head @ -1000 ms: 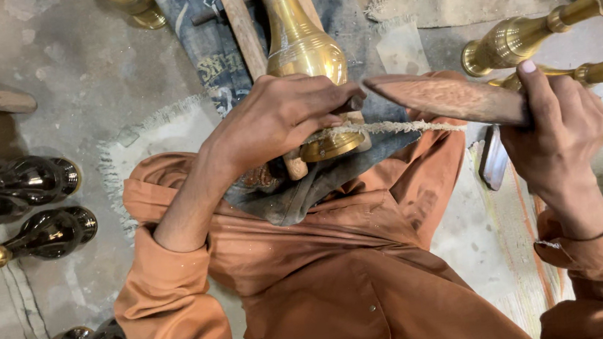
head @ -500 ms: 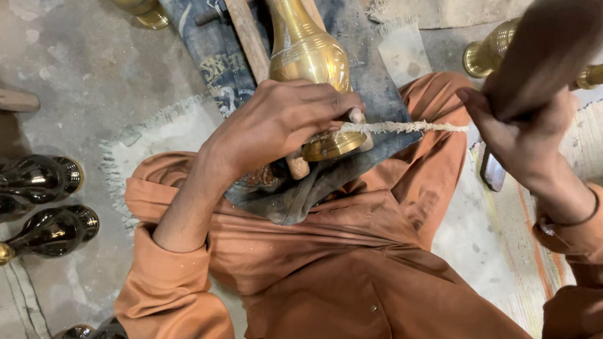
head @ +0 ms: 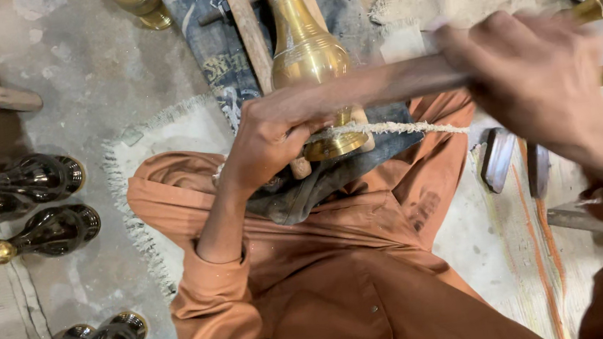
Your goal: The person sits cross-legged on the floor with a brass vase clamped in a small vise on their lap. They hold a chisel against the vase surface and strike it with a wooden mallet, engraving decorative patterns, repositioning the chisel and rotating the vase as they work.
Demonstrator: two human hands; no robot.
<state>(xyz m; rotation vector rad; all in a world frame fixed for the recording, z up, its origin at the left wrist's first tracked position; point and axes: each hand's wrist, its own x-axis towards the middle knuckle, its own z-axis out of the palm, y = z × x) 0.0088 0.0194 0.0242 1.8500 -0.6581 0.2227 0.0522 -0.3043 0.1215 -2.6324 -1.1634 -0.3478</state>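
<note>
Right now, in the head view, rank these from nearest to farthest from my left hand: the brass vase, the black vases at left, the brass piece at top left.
1. brass vase, touching left hand.
2. brass piece, top left.
3. black vases, far left.

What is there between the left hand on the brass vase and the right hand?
In the head view, a frayed pale cord runs from the left hand at the brass vase toward the right hand, below a blurred wooden stick.

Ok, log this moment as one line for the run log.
left hand: steadies golden brass vase at its base | right hand: grips brown wooden stick, blurred | white frayed cord: stretched beside base
</note>
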